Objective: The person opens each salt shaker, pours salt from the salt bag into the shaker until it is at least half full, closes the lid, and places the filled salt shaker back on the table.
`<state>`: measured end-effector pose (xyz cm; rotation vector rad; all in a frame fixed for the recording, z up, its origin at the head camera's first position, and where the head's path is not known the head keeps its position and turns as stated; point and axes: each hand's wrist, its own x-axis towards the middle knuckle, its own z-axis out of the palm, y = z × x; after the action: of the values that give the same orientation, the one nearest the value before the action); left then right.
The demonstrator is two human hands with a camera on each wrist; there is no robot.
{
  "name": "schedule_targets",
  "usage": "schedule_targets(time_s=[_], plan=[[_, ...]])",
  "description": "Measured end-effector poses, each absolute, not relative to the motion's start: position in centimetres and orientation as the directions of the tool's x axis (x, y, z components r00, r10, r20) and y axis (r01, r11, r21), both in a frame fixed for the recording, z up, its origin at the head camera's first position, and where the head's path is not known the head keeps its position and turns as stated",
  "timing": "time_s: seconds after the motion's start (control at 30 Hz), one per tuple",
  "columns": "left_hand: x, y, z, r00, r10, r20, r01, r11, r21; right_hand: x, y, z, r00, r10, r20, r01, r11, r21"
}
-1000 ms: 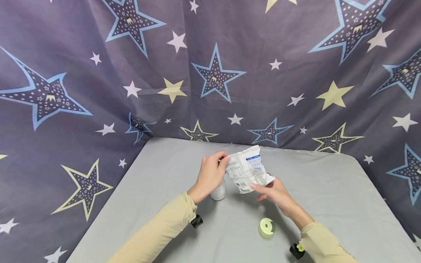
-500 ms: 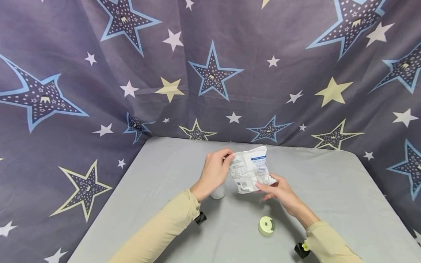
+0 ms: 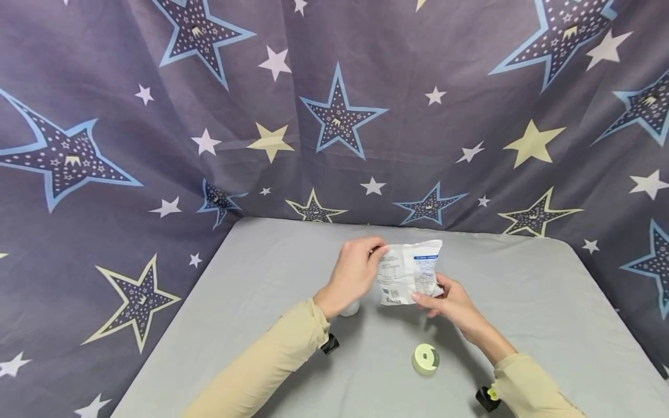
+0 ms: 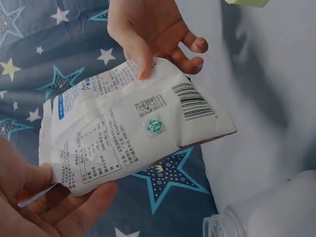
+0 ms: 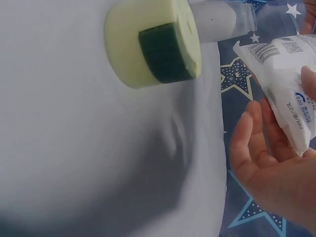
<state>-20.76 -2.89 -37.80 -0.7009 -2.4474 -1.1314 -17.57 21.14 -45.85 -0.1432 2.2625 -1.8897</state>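
Observation:
Both hands hold a white printed packet (image 3: pixel 410 273) up above the grey table. My left hand (image 3: pixel 355 268) pinches its upper left corner between thumb and fingers. At the lower right, my right hand (image 3: pixel 452 302) grips it with the thumb on the printed face and other fingers behind. A barcode and a small green sticker show on the packet (image 4: pixel 128 123) in the left wrist view. Under my left forearm side stands a clear bottle (image 5: pixel 217 22), lidless, with white contents; my left hand partly hides it in the head view.
A pale green round lid (image 3: pixel 425 359) with a dark green part lies on the grey table (image 3: pixel 292 255), nearer me than the packet. Behind the table hangs a dark curtain (image 3: pixel 418 64) with stars.
Both hands have carried the packet to the right and levelled its top edge. It covers less of the bottle's place; my left hand now hides more of the bottle. The lid stays put.

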Motion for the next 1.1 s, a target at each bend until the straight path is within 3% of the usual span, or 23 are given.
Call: schedule_targets(time_s=[0.37, 1.1], plan=[[-20.9, -1.4, -37.3, -0.764, 0.365, 0.532, 0.633, 0.583, 0.510, -17.3, 21.8, -45.4, -0.985, -0.171, -0.036, 0.003, 0.191, -0.982], [-21.8, 0.8, -37.4, -0.753, 0.439, 0.490, 0.651, 0.605, 0.458, -17.4, 23.4, -46.2, -0.990, -0.126, -0.067, 0.026, 0.309, -0.951]])
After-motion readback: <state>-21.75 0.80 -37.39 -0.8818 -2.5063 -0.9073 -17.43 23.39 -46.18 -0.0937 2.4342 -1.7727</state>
